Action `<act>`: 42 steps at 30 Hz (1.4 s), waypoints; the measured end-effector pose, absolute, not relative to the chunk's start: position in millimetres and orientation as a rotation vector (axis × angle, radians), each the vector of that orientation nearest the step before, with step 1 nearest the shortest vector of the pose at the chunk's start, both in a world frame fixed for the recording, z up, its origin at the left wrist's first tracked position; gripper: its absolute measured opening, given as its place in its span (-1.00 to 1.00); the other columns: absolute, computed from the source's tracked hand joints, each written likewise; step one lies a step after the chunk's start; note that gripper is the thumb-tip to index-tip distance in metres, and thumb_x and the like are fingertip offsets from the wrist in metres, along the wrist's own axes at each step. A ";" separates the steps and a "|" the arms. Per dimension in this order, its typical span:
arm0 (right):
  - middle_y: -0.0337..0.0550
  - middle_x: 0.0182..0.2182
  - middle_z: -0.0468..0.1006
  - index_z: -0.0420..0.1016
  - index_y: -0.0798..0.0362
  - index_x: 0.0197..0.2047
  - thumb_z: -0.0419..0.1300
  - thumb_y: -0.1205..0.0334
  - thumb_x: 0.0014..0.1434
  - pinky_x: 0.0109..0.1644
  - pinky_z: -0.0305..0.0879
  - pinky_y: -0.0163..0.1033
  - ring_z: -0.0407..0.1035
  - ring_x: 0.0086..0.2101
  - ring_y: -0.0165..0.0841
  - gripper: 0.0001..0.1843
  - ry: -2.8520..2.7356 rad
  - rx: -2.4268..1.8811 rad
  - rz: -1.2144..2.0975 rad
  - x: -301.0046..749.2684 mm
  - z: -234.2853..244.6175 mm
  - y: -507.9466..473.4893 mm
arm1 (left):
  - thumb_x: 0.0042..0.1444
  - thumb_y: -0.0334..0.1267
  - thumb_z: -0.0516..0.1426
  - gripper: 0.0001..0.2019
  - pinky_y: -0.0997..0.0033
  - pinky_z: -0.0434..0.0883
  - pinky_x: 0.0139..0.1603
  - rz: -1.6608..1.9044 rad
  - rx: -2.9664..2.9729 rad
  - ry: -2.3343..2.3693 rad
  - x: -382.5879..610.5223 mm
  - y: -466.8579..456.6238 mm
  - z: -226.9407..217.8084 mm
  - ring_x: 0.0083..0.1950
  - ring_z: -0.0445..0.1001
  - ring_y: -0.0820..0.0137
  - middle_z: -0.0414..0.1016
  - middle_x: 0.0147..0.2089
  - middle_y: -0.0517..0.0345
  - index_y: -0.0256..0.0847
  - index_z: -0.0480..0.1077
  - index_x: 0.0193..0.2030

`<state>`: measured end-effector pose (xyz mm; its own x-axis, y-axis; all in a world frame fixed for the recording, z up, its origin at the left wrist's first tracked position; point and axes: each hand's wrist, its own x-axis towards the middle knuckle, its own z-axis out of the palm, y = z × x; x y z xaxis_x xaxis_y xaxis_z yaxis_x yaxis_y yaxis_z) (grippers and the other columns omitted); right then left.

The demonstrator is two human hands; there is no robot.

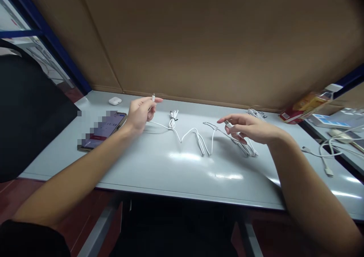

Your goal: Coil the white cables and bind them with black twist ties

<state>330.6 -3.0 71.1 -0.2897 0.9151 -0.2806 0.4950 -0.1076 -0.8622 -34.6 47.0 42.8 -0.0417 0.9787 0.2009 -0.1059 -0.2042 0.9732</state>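
Observation:
A white charging cable (195, 129) runs in loose bends over the grey table between my hands. My left hand (140, 113) pinches its small plug upright, forefinger stretched out. Between the thumb and fingers of my right hand (247, 127) is the larger USB plug (228, 124), held just above the table. Black twist ties (209, 125) lie left of my right hand. A bundled white cable (173, 119), bound with a black tie, rests between the hands. More coiled white cable (248, 149) lies below my right hand, partly hidden by it.
A phone (106, 130) and a white earbud case (115, 101) are at left. Another cable bundle (256, 114) lies at the back right, near a red and yellow package (305, 107). Loose cables (329, 170) lie far right. A cardboard wall (182, 41) stands behind the table (170, 177).

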 end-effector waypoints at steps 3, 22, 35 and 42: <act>-0.17 -0.32 0.55 0.57 -0.09 0.15 0.35 0.17 0.15 -0.40 0.47 -0.15 0.45 -0.44 -0.31 -0.53 -1.785 -1.481 1.441 329.6 73.8 -5.7 | -0.10 -0.37 0.17 -0.85 0.48 -0.08 -0.61 1.364 1.265 1.042 -33.6 45.4 42.9 -0.59 0.03 0.58 0.24 -0.56 0.27 -0.28 0.55 -0.36; -0.15 -0.42 0.56 0.57 0.00 -0.39 0.29 -0.14 0.25 -0.34 0.15 -0.19 0.35 -0.43 -0.31 -0.62 -2.254 -1.445 0.594 261.8 29.6 -14.7 | 0.41 0.05 0.03 -0.57 0.19 0.43 0.10 0.760 2.236 0.997 -0.8 2.3 11.4 0.04 0.49 0.21 0.46 0.10 -0.05 -0.10 0.57 0.16; -0.25 -0.40 0.51 0.47 -0.01 -0.18 0.33 0.15 0.20 -0.34 0.17 -0.26 0.35 -0.41 -0.35 -0.83 -2.264 -1.326 0.550 237.0 25.8 -33.4 | 0.39 -0.18 0.14 -0.74 0.25 0.45 0.13 0.758 2.447 0.787 5.4 -7.3 1.8 0.09 0.53 0.24 0.56 0.09 0.03 -0.14 0.47 0.15; 0.05 -0.01 0.49 0.47 0.00 0.10 0.35 -0.01 0.23 -0.11 0.36 -0.12 0.44 -0.16 -0.17 -0.56 -2.420 -1.223 0.263 237.6 17.7 -34.2 | 0.34 -0.28 0.19 -0.84 0.25 0.46 0.09 0.835 2.343 0.772 6.2 -4.4 1.8 0.03 0.57 0.27 0.63 -0.02 0.09 -0.15 0.53 0.01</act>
<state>237.6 -34.2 17.7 -0.5280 0.8028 0.2771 0.7244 0.5960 -0.3464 6.2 -4.4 1.8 0.6452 0.6602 0.3845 0.3319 -0.6955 0.6373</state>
